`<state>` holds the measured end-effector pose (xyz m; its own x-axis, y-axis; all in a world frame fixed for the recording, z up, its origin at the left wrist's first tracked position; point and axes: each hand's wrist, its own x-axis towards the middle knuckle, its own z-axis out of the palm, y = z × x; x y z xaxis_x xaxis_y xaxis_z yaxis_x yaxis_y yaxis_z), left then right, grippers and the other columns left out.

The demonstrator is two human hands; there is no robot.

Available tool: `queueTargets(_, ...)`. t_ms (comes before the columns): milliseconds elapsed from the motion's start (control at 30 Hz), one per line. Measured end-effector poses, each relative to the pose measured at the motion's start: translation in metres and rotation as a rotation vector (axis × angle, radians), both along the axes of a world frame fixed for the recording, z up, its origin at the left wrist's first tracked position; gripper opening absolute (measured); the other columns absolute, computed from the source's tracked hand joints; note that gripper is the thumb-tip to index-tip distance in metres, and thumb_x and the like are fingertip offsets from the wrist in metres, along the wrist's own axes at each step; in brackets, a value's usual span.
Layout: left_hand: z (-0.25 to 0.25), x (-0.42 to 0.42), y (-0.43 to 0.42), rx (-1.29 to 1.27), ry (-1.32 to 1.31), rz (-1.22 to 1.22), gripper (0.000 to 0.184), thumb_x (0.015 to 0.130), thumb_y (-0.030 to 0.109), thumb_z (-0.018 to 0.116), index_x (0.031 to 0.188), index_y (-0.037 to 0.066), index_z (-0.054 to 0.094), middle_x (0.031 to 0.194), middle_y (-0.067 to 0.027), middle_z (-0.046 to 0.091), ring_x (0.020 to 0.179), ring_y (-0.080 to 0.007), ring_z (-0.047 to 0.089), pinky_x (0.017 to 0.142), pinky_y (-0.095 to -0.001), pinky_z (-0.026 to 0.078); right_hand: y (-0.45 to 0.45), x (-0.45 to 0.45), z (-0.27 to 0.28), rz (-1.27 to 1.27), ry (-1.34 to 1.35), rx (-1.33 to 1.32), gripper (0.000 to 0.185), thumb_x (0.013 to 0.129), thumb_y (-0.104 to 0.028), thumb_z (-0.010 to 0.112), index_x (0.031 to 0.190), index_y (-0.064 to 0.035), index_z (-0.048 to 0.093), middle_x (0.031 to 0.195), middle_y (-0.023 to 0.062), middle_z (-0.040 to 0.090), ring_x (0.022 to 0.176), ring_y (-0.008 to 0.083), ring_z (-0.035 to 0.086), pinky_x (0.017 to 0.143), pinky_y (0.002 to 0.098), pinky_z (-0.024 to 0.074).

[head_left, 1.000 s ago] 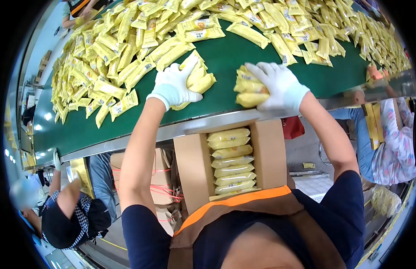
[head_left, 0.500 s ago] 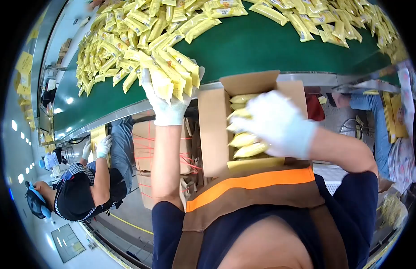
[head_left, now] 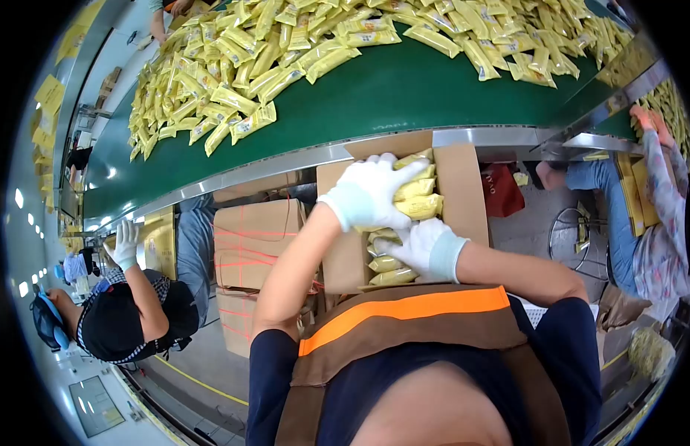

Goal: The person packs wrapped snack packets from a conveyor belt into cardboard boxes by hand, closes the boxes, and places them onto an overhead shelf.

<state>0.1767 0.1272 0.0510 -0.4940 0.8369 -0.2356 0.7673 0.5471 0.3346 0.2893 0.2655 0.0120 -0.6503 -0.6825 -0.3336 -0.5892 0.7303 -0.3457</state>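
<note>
My gloved left hand [head_left: 368, 195] is at the far end of an open cardboard box [head_left: 464, 175], closed around several yellow wrapped packets [head_left: 418, 207] that lie side by side. Lower in the box, my gloved right hand [head_left: 426, 247] rests with its fingers stretched across more yellow packets [head_left: 393, 276]. Its thumb is close under the packets in my left hand. Part of the box's contents is hidden beneath both hands.
A green conveyor belt [head_left: 345, 108] with a metal edge carries a large heap of yellow packets [head_left: 241, 59]. Strapped cartons [head_left: 248, 241] stand left of the box. One co-worker [head_left: 137, 312] is at the left, another person's patterned sleeve [head_left: 661, 223] at the right.
My left hand has brought its packets from above the belt down and right into the box. My right hand has shifted slightly down and left. The co-worker's hand at left has lifted.
</note>
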Motion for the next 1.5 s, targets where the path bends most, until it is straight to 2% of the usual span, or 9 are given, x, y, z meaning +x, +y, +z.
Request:
queueTargets(367, -0.068, 0.021, 0.016, 0.204, 0.361, -0.015, 0.088, 0.065, 0.042, 0.079, 0.145, 0.028, 0.044, 0.131, -0.0241, 0.047, 0.119, -0.0393, 0.048, 0.1, -0.051, 0.04, 0.057, -0.002, 0.011, 0.184, 0.272, -0.282, 0.045, 0.08, -0.026, 0.07, 0.124, -0.0192, 0.061, 0.118, 0.0185, 0.061, 0.097, 0.0322, 0.065, 0.083, 0.0421, 0.0517)
queueTargets(433, -0.075, 0.027, 0.017, 0.17, 0.471, -0.011, 0.084, 0.067, 0.039, 0.078, 0.144, 0.028, 0.046, 0.135, -0.0247, 0.045, 0.119, -0.0394, 0.048, 0.103, -0.0523, 0.039, 0.076, -0.043, 0.059, 0.058, -0.329, -0.273, 0.046, 0.079, -0.027, 0.073, 0.122, -0.0146, 0.063, 0.112, 0.0152, 0.067, 0.097, 0.0305, 0.066, 0.086, 0.0414, 0.0524)
queueTargets(567, -0.013, 0.003, 0.009, 0.412, 0.177, -0.302, 0.069, 0.076, 0.023, 0.073, 0.141, 0.02, 0.05, 0.138, -0.0221, 0.047, 0.128, -0.0434, 0.045, 0.111, -0.0538, 0.034, 0.15, -0.155, 0.084, -0.474, -0.001, -0.621, 0.039, 0.086, -0.015, 0.065, 0.123, -0.0032, 0.061, 0.115, 0.0115, 0.067, 0.104, 0.0201, 0.064, 0.093, 0.0323, 0.0506)
queueTargets(733, -0.03, -0.142, -0.1, 0.493, 0.759, 0.615, 0.06, 0.089, 0.032, 0.063, 0.143, 0.01, 0.046, 0.149, -0.0243, 0.039, 0.136, -0.0483, 0.033, 0.111, -0.0559, 0.026, 0.192, -0.329, 0.023, -0.526, 0.116, -0.345, 0.062, 0.087, -0.048, 0.062, 0.135, -0.0096, 0.057, 0.135, 0.0181, 0.058, 0.127, 0.0314, 0.053, 0.109, 0.0375, 0.039)
queueTargets(900, -0.134, -0.221, -0.207, 0.034, 0.551, 1.219, 0.082, 0.088, 0.068, 0.051, 0.151, 0.018, 0.035, 0.154, -0.0246, 0.032, 0.136, -0.054, 0.028, 0.108, -0.0636, 0.026, 0.107, -0.448, -0.041, -0.709, 0.223, -0.319, 0.092, 0.075, -0.078, 0.055, 0.148, -0.0232, 0.045, 0.152, 0.0251, 0.036, 0.138, 0.0387, 0.039, 0.111, 0.046, 0.0338)
queueTargets(1033, -0.128, -0.202, -0.15, 0.42, 0.448, 0.827, 0.07, 0.086, 0.055, 0.063, 0.134, 0.006, 0.055, 0.129, -0.0335, 0.052, 0.118, -0.0491, 0.049, 0.101, -0.0506, 0.04, 0.039, -0.392, -0.048, -0.625, 0.358, -0.057, 0.084, 0.075, -0.077, 0.054, 0.143, -0.027, 0.05, 0.142, 0.0195, 0.048, 0.133, 0.0361, 0.041, 0.105, 0.0506, 0.0359)
queueTargets(1267, -0.094, -0.113, -0.051, 0.056, 0.382, 0.53, 0.086, 0.077, 0.058, 0.069, 0.148, 0.018, 0.041, 0.152, -0.0189, 0.035, 0.139, -0.0489, 0.027, 0.108, -0.0662, 0.021, 0.104, -0.241, -0.041, -0.499, 0.632, 0.106, 0.076, 0.083, -0.059, 0.062, 0.142, -0.0149, 0.043, 0.119, 0.0095, 0.055, 0.111, 0.0266, 0.054, 0.088, 0.0408, 0.04)
queueTargets(1367, -0.083, -0.115, -0.05, 0.122, 0.58, 0.317, 0.062, 0.076, 0.041, 0.075, 0.129, 0.015, 0.058, 0.137, -0.0089, 0.053, 0.134, -0.0377, 0.039, 0.105, -0.0679, 0.022, 0.131, -0.2, -0.034, -0.475, 0.586, 0.064, 0.079, 0.08, -0.05, 0.068, 0.143, -0.0098, 0.043, 0.125, 0.0148, 0.054, 0.114, 0.031, 0.053, 0.095, 0.0422, 0.04)
queueTargets(1500, -0.067, -0.159, -0.049, 0.31, 0.496, 0.275, 0.047, 0.075, 0.031, 0.076, 0.113, 0.007, 0.062, 0.095, -0.0116, 0.062, 0.09, -0.0336, 0.06, 0.091, -0.0445, 0.046, 0.15, -0.187, -0.029, -0.393, 0.532, 0.037, 0.075, 0.076, -0.046, 0.07, 0.136, -0.0087, 0.048, 0.107, 0.0137, 0.058, 0.1, 0.0313, 0.057, 0.086, 0.0426, 0.0455)
